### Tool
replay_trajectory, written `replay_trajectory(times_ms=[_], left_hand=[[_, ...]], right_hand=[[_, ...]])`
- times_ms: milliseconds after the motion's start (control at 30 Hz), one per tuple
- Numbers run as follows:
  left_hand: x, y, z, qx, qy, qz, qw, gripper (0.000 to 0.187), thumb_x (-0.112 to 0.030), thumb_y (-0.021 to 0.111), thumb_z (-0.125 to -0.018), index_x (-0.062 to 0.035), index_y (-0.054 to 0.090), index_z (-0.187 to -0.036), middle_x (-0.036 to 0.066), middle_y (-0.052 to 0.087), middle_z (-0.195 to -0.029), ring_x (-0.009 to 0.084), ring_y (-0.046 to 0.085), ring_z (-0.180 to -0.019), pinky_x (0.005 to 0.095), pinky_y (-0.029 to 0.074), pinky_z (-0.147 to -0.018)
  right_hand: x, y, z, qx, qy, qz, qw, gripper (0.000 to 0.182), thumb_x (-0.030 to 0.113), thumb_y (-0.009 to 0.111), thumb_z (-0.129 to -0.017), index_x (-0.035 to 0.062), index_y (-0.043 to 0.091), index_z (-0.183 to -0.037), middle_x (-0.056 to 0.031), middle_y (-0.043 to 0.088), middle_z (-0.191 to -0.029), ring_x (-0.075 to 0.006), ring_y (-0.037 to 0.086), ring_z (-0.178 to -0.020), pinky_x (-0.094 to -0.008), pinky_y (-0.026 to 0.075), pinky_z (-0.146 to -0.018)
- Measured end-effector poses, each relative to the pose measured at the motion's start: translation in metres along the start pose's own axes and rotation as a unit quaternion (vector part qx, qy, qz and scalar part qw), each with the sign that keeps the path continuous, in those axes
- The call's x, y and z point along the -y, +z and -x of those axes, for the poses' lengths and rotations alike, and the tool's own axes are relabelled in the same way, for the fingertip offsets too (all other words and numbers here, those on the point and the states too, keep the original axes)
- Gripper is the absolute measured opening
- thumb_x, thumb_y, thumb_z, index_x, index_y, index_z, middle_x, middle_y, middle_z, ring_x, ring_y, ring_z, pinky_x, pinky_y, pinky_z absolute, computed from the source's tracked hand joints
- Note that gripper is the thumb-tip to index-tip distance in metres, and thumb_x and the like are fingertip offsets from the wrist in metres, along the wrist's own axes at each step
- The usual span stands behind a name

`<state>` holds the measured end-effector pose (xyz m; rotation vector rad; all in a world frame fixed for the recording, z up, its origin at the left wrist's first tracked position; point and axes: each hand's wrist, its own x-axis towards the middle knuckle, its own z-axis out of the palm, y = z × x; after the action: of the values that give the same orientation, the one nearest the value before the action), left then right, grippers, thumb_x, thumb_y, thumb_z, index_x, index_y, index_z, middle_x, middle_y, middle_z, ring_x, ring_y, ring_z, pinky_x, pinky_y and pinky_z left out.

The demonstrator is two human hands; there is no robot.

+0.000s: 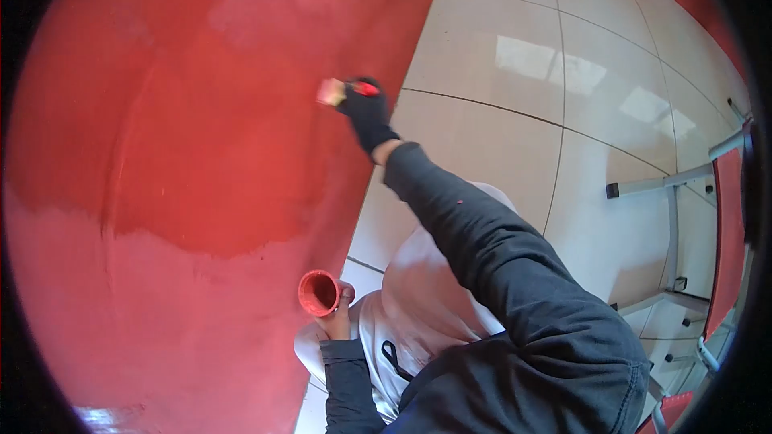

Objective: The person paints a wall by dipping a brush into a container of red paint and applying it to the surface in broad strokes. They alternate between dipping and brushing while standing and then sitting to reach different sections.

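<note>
My right hand (367,115), in a black glove, is closed around a paintbrush (330,92) whose bristle end points left and overlaps the red wall (201,153). The brush looks slightly blurred, with pinkish-red on its tip. Lower down, my left hand (338,321) grips a red cup (303,293) by its side. The cup's round mouth faces the camera, and its inside is coated red. On the wall, a darker, glossier red patch fills the middle, with paler, patchy red below and above it.
Light tiles (482,56) cover the floor right of the wall, reflecting window light. A chair with metal legs (643,185) and a red seat (725,233) stands at the right. My knees in pale trousers (426,273) are close to the wall's edge.
</note>
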<state>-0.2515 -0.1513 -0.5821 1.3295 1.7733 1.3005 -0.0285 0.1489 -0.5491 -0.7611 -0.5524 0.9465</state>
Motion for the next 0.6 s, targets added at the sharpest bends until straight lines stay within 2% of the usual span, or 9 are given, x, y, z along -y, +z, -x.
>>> replay_trajectory(times_ms=[100,200,267,333,367,433,467,533,600], left_hand=[[-0.006,0.001,-0.002,0.071,-0.027,0.033,0.997,0.036,-0.006,0.075,-0.072,-0.0038,0.057,-0.103,0.005,0.061,-0.096,0.0176,0.058,-0.090,0.0327,0.046,-0.085],[-0.004,0.004,-0.004,0.052,-0.041,0.019,0.998,0.026,-0.006,0.072,-0.075,-0.0042,0.058,-0.097,0.005,0.062,-0.089,0.0169,0.058,-0.084,0.0308,0.046,-0.081],[-0.004,0.006,-0.007,0.081,-0.055,0.029,0.995,0.031,-0.006,0.072,-0.076,-0.0036,0.056,-0.102,0.005,0.061,-0.095,0.0173,0.058,-0.088,0.0310,0.046,-0.084],[-0.010,0.018,-0.007,0.035,-0.059,0.051,0.996,0.040,-0.008,0.074,-0.075,-0.0029,0.054,-0.109,0.006,0.060,-0.102,0.0176,0.057,-0.093,0.0317,0.044,-0.087],[-0.015,0.024,-0.010,0.033,-0.060,0.047,0.997,0.040,-0.008,0.074,-0.075,-0.0029,0.054,-0.109,0.006,0.060,-0.102,0.0176,0.057,-0.093,0.0317,0.044,-0.087],[-0.025,0.042,-0.015,0.001,0.032,0.020,0.999,0.053,-0.011,0.078,-0.071,-0.0037,0.051,-0.116,0.006,0.057,-0.108,0.0183,0.055,-0.100,0.0328,0.043,-0.091],[-0.022,0.046,-0.019,-0.001,0.026,0.015,1.000,0.053,-0.011,0.078,-0.071,-0.0037,0.051,-0.116,0.006,0.057,-0.108,0.0183,0.055,-0.100,0.0328,0.043,-0.091],[-0.013,0.052,-0.030,0.055,0.064,-0.012,0.996,0.064,-0.013,0.082,-0.067,-0.0054,0.049,-0.121,0.006,0.055,-0.113,0.0193,0.053,-0.105,0.0340,0.043,-0.093],[-0.020,0.064,-0.034,0.092,0.009,-0.031,0.995,0.068,-0.014,0.082,-0.067,-0.0067,0.046,-0.125,0.007,0.053,-0.118,0.0201,0.052,-0.108,0.0342,0.043,-0.093]], right_hand=[[0.084,0.087,-0.004,0.066,-0.167,-0.111,0.978,0.009,0.010,0.059,-0.088,0.0058,0.053,-0.094,-0.0013,0.056,-0.083,-0.0082,0.055,-0.072,-0.0245,0.047,-0.064],[0.157,0.109,0.019,0.119,-0.157,-0.206,0.958,0.009,0.009,0.058,-0.089,0.0054,0.053,-0.095,-0.0025,0.057,-0.084,-0.0099,0.057,-0.074,-0.0254,0.048,-0.064],[0.171,0.107,0.034,0.153,-0.031,-0.298,0.942,0.012,0.012,0.059,-0.089,0.0045,0.053,-0.097,-0.0036,0.057,-0.085,-0.0114,0.060,-0.077,-0.0264,0.051,-0.066],[0.147,0.091,0.053,0.130,0.033,-0.323,0.937,0.014,0.012,0.059,-0.089,0.0039,0.054,-0.099,-0.0046,0.059,-0.086,-0.0120,0.061,-0.077,-0.0266,0.053,-0.067],[0.131,0.079,0.065,0.116,0.074,-0.306,0.942,0.015,0.012,0.059,-0.089,0.0038,0.054,-0.100,-0.0050,0.059,-0.087,-0.0121,0.061,-0.076,-0.0262,0.053,-0.067],[0.099,0.045,0.090,0.090,0.148,-0.263,0.949,0.015,0.012,0.059,-0.090,0.0037,0.054,-0.101,-0.0056,0.060,-0.088,-0.0126,0.061,-0.075,-0.0255,0.053,-0.067],[0.087,0.026,0.102,0.079,0.181,-0.238,0.951,0.015,0.012,0.059,-0.090,0.0037,0.054,-0.102,-0.0058,0.060,-0.088,-0.0129,0.061,-0.075,-0.0253,0.053,-0.067],[0.076,-0.009,0.122,0.066,0.230,-0.201,0.950,0.016,0.011,0.059,-0.090,0.0033,0.054,-0.102,-0.0068,0.060,-0.091,-0.0142,0.062,-0.078,-0.0265,0.054,-0.070],[0.078,-0.038,0.133,0.053,0.257,-0.191,0.946,0.016,0.011,0.060,-0.089,0.0038,0.054,-0.102,-0.0055,0.060,-0.089,-0.0127,0.061,-0.077,-0.0263,0.053,-0.068]])
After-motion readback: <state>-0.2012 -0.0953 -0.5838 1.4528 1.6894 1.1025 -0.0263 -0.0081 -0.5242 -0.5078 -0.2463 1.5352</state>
